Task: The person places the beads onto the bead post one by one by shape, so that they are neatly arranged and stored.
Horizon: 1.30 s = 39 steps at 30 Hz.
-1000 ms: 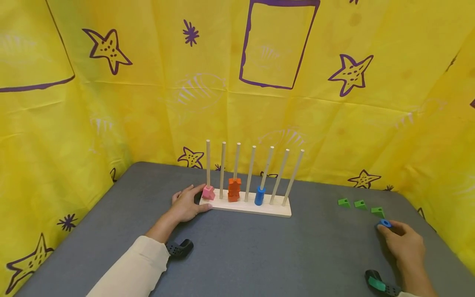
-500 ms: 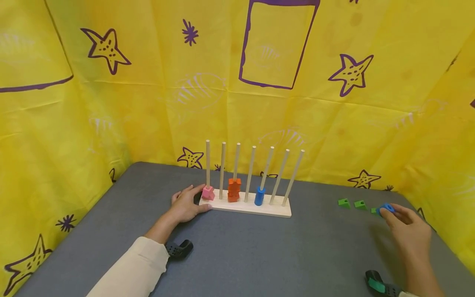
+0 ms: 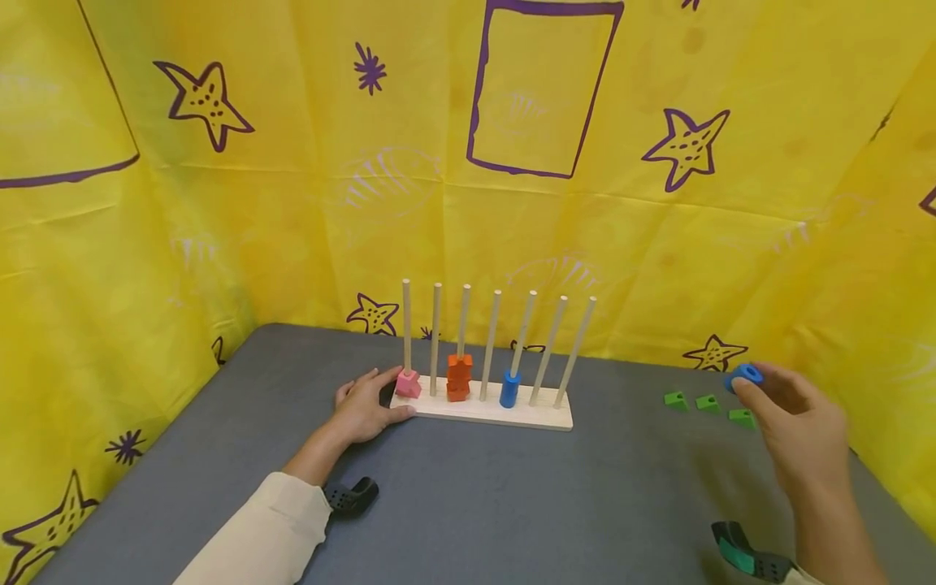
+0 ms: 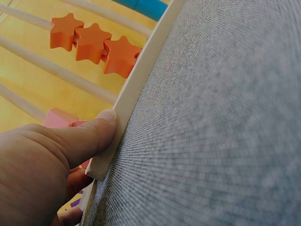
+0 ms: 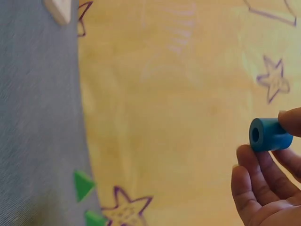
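A wooden peg board (image 3: 483, 413) with several upright pegs stands mid-table. My left hand (image 3: 363, 410) grips its left end, thumb (image 4: 96, 134) on the front edge and fingers behind. A pink bead (image 3: 408, 385) sits at the foot of the leftmost peg, beside that hand. Orange star beads (image 3: 459, 379) are stacked on the third peg, and blue cylinders (image 3: 509, 390) on the fifth. Over the table's right side, my right hand (image 3: 800, 422) pinches a blue cylinder bead (image 5: 270, 134) between thumb and fingers. Its hole shows in the right wrist view.
Green triangular beads lie on the grey table (image 3: 556, 504) at the right: a left one (image 3: 676, 400), a middle one (image 3: 708, 403) and a near one (image 3: 742, 418) below the right hand's bead. A yellow patterned cloth (image 3: 409, 219) hangs behind the table.
The right hand has lifted the blue cylinder bead from the table, up and away past the nearest green bead. The left hand keeps its place on the peg board.
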Available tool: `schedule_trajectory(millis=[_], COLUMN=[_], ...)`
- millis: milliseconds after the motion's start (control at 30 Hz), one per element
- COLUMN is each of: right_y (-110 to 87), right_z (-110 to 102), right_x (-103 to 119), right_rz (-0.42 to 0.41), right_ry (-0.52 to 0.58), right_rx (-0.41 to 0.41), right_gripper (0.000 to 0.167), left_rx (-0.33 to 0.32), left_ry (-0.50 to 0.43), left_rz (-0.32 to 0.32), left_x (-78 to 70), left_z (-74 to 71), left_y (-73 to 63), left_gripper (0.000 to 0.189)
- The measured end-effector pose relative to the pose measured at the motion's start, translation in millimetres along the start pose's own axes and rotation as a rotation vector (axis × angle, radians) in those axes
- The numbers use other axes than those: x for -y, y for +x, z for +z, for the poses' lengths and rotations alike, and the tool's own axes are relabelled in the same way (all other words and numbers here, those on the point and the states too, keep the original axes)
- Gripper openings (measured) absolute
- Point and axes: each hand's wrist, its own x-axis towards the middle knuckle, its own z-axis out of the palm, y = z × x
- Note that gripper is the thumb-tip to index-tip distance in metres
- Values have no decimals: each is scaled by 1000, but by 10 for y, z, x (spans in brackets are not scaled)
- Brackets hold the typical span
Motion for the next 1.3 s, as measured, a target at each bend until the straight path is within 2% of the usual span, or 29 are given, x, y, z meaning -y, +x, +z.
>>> schedule_trajectory(millis=[100, 200, 333, 500, 767, 867, 1000, 1300], right_y=[-23, -50, -79, -83, -89, -78, -37, 66], right_z=[76, 143, 250, 420, 767, 886, 1051, 1475], right_x=[136, 278, 443, 592, 847, 918, 970, 988], right_rz=[-50, -92, -166, -235, -334, -355, -393, -464], right_ry=[71, 1, -153, -109, -214, -231, -193, -181], right_rx=[29, 59, 91, 148, 168, 185, 228, 334], right_gripper=[31, 36, 40, 40, 36, 36, 36, 37], left_rx=[-3, -5, 3, 7, 11, 0, -14, 3], left_ry=[-1, -3, 4, 4, 0, -3, -4, -8], left_rz=[6, 4, 2, 10, 1, 19, 46, 24], left_x=[-2, -4, 0, 2, 11, 10, 4, -9], left_z=[10, 8, -1, -22, -29, -29, -25, -1], left_y=[6, 15, 13, 6, 2, 11, 17, 15], left_gripper=[80, 80, 81, 81, 82, 80, 77, 79])
